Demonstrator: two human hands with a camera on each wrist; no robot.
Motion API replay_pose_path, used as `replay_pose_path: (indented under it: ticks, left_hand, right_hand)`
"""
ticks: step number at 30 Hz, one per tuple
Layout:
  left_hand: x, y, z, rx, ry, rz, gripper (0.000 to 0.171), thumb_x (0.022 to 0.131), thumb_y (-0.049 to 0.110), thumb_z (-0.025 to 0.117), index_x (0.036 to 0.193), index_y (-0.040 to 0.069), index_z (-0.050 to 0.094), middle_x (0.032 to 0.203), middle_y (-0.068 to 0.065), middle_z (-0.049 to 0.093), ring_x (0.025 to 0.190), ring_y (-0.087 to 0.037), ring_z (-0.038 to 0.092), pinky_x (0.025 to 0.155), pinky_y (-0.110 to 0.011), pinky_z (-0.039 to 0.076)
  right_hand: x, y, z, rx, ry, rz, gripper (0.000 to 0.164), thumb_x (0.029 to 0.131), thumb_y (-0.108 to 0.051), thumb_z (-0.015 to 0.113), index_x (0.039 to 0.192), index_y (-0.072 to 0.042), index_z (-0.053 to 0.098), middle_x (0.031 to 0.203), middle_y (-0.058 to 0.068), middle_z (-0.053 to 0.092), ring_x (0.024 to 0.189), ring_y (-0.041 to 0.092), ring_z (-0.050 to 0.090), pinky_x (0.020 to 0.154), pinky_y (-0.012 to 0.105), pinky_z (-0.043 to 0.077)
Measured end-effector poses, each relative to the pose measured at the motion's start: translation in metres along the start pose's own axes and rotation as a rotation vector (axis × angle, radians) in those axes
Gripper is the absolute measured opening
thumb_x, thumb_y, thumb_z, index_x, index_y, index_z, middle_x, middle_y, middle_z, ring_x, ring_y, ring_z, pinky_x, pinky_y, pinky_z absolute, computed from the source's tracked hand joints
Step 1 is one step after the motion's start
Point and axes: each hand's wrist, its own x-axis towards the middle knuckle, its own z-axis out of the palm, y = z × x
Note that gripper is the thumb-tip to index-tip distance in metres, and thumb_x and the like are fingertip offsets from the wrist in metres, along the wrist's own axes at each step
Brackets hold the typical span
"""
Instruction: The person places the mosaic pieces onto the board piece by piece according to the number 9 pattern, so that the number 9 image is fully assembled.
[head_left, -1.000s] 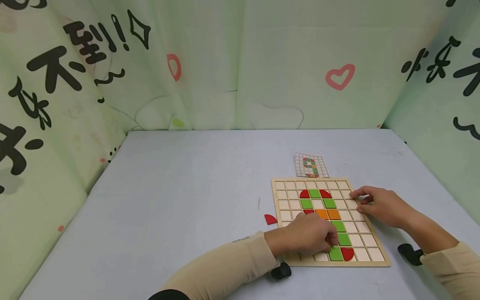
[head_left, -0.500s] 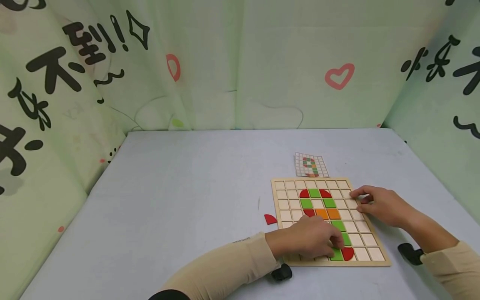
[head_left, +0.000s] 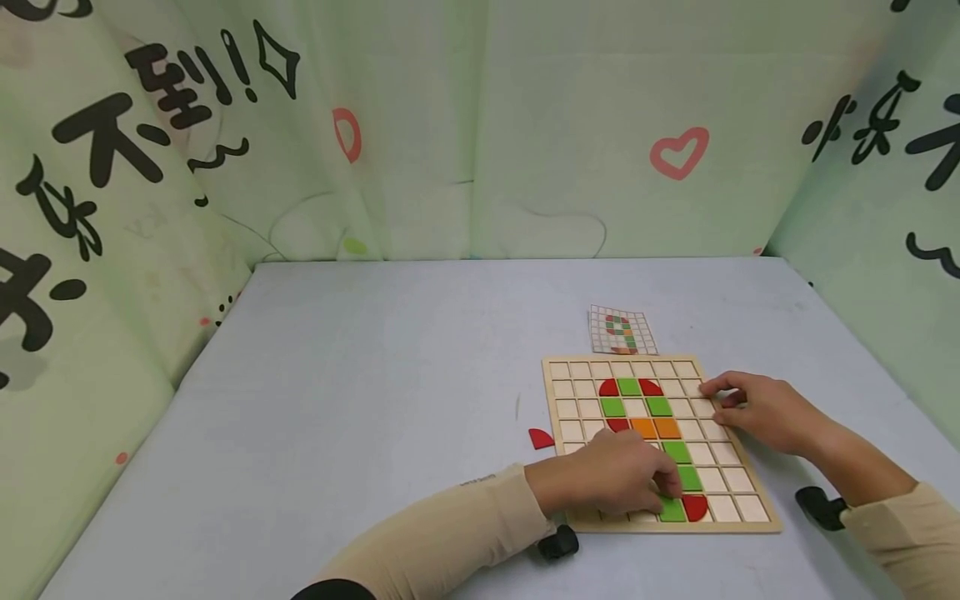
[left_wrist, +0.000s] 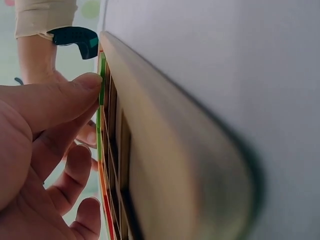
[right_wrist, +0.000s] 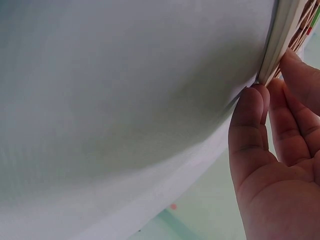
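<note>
A wooden grid board point(head_left: 761, 527) lies on the table with green, orange and red tiles set in some cells. My left hand point(head_left: 618, 471) reaches over its lower part. Thumb and index finger pinch at a green tile point(head_left: 672, 511) in the bottom row, beside a rounded red tile point(head_left: 696, 507). In the left wrist view, the thumb tip point(left_wrist: 89, 81) meets the tile's edge and the other fingers curl loosely. My right hand point(head_left: 772, 408) grips the board's right edge, its thumb point(right_wrist: 300, 75) on the frame and fingers at the side. The left hand hides several lower-left cells.
A loose red quarter-circle tile point(head_left: 540, 439) lies just left of the board. Behind the board is a small pattern card point(head_left: 624, 331) with a coloured grid. The white table point(head_left: 375, 375) backs onto a printed green curtain point(head_left: 562, 125).
The left thumb and index finger shifted slightly right, then back left over the green tile. My right hand has stayed at the board's edge.
</note>
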Motion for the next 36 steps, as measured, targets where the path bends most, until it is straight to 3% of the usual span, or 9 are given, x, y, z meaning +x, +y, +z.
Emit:
replay_pose_path:
  ticks: [9, 17, 27, 36]
  left_hand:
    - [-0.009, -0.01, -0.003, -0.05, 0.032, -0.032, 0.02, 0.091, 0.024, 0.076, 0.108, 0.033, 0.074, 0.09, 0.03, 0.062, 0.087, 0.012, 0.047, 0.074, -0.018, 0.035]
    - [-0.023, -0.021, -0.012, -0.077, 0.075, -0.029, 0.021, 0.091, 0.024, 0.075, 0.111, 0.031, 0.074, 0.099, 0.028, 0.066, 0.096, 0.01, 0.05, 0.082, -0.014, 0.036]
    - [-0.042, -0.039, -0.023, -0.128, 0.134, -0.054, 0.022, 0.089, 0.021, 0.078, 0.111, 0.026, 0.074, 0.103, 0.023, 0.069, 0.105, 0.004, 0.052, 0.092, -0.019, 0.037]
    - [-0.059, -0.056, -0.03, -0.222, 0.169, -0.114, 0.023, 0.087, 0.014, 0.078, 0.11, 0.02, 0.075, 0.1, 0.019, 0.07, 0.104, 0.002, 0.054, 0.087, -0.018, 0.041]
  right_hand:
    - [0.0, 0.001, 0.001, 0.005, 0.0, -0.001, 0.031, 0.09, -0.009, 0.07, 0.118, 0.002, 0.063, 0.109, 0.025, 0.063, 0.097, 0.041, 0.058, 0.078, 0.05, 0.048]
    - [0.001, 0.0, 0.001, -0.003, -0.007, 0.009, 0.032, 0.091, -0.009, 0.069, 0.12, 0.002, 0.062, 0.11, 0.026, 0.062, 0.098, 0.042, 0.057, 0.079, 0.051, 0.048]
    - [0.001, -0.001, 0.001, 0.003, 0.0, 0.006, 0.032, 0.09, -0.008, 0.07, 0.119, 0.003, 0.062, 0.11, 0.026, 0.062, 0.098, 0.041, 0.057, 0.079, 0.05, 0.048]
    - [0.001, 0.0, 0.0, -0.004, -0.006, 0.019, 0.033, 0.091, -0.009, 0.07, 0.12, 0.003, 0.061, 0.111, 0.027, 0.061, 0.098, 0.042, 0.056, 0.079, 0.051, 0.049]
